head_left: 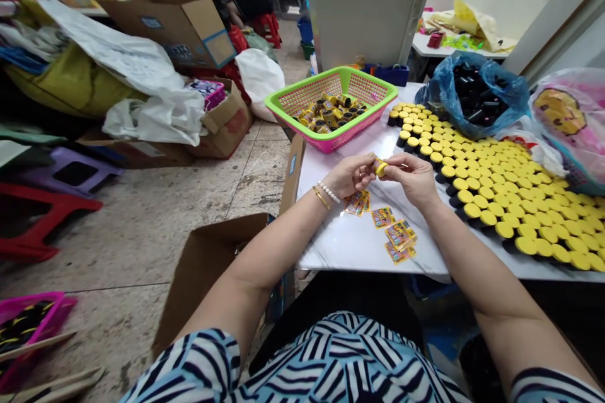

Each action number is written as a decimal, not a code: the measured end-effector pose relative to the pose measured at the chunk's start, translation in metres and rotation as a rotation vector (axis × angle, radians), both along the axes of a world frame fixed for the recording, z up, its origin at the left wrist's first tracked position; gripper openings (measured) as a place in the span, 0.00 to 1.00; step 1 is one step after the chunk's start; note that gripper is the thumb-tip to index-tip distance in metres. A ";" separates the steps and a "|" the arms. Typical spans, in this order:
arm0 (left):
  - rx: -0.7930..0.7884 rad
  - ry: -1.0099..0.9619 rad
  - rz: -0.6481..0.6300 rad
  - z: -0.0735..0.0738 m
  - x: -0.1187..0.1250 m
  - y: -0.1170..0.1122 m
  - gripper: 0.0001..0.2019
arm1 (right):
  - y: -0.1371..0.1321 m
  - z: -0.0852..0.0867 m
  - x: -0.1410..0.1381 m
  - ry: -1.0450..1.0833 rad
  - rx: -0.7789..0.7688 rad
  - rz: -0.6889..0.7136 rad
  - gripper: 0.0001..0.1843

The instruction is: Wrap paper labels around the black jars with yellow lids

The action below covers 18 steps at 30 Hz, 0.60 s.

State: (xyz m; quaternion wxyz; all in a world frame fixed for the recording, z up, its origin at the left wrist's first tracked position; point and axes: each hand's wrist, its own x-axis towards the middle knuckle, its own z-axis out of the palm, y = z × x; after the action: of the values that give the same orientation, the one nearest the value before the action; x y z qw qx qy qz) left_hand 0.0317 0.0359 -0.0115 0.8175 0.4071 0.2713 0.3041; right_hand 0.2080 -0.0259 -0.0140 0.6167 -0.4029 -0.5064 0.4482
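Note:
My left hand point(350, 175) and my right hand point(412, 177) meet above the white marble table point(350, 245), both pinched on one small yellow-capped black tube point(380, 169). Small colourful stickers point(399, 236) lie scattered on the table just below my hands, some under my left wrist. A large field of several upright yellow-capped tubes point(496, 189) stands to the right of my right hand.
A green-and-pink basket point(331, 107) holding labelled tubes sits at the table's far left corner. A blue bag of black tubes point(477, 91) and a pink bag point(571, 119) stand at the back right. Cardboard boxes point(208, 264), stools and bags crowd the floor on the left.

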 end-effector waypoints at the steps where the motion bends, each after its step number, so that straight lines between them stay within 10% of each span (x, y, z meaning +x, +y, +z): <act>1: 0.009 0.010 -0.004 0.001 0.000 0.000 0.20 | -0.001 0.001 0.000 -0.012 -0.013 0.023 0.15; 18: 0.000 0.056 -0.027 0.005 0.000 -0.004 0.25 | -0.005 0.000 0.001 -0.117 0.067 -0.007 0.14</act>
State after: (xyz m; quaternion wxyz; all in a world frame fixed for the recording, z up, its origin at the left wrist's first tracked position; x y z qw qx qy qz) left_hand 0.0317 0.0315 -0.0067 0.8136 0.4189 0.2887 0.2816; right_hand 0.2092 -0.0311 -0.0139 0.6006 -0.4092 -0.5549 0.4048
